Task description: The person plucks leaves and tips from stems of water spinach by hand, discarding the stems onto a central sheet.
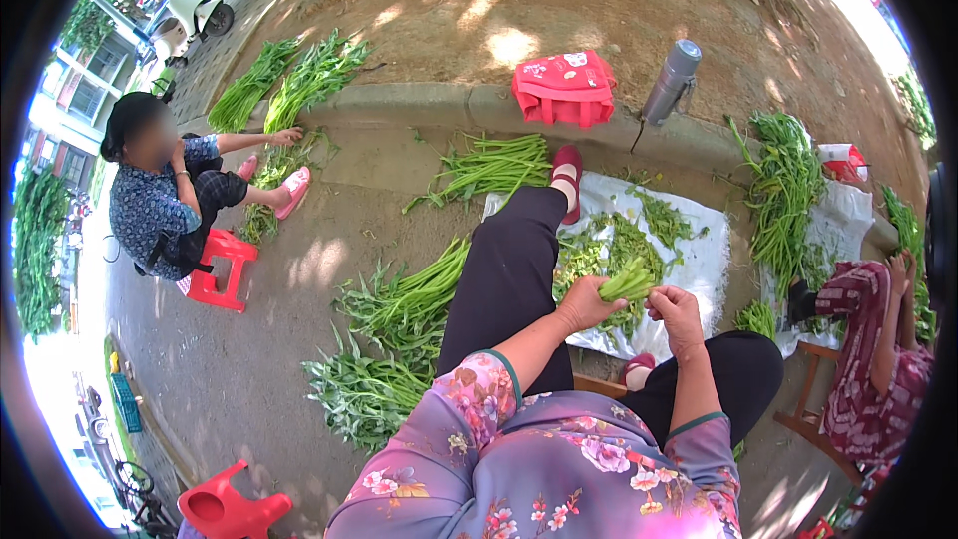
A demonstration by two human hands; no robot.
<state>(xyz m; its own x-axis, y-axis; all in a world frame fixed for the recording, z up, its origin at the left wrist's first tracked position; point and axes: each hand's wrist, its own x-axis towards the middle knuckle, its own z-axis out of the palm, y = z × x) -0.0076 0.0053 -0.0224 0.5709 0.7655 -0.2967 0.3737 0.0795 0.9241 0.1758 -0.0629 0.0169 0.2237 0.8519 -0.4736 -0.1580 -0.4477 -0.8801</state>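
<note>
My left hand (587, 305) is closed around a small bunch of pale green stems (629, 281), part of some long-stemmed leafy greens. Beside the bunch's right end, my right hand (679, 315) has thumb and fingers pinched together; whatever is between them is too small to make out. Below both hands a white woven sheet (704, 279) lies on the ground, with loose leaves and stem pieces (624, 240) scattered over it. Left of my outstretched leg lie heaps of uncut greens (399, 304). Another bundle of greens (494, 168) rests by my red shoe (566, 185).
A red bag (566, 88) and a grey flask (673, 83) stand along the kerb (419, 105). At left, a person (165, 190) sits on a red stool (225, 269), one hand by more greens. Another person (873, 349) sits at right near a tall heap (783, 195).
</note>
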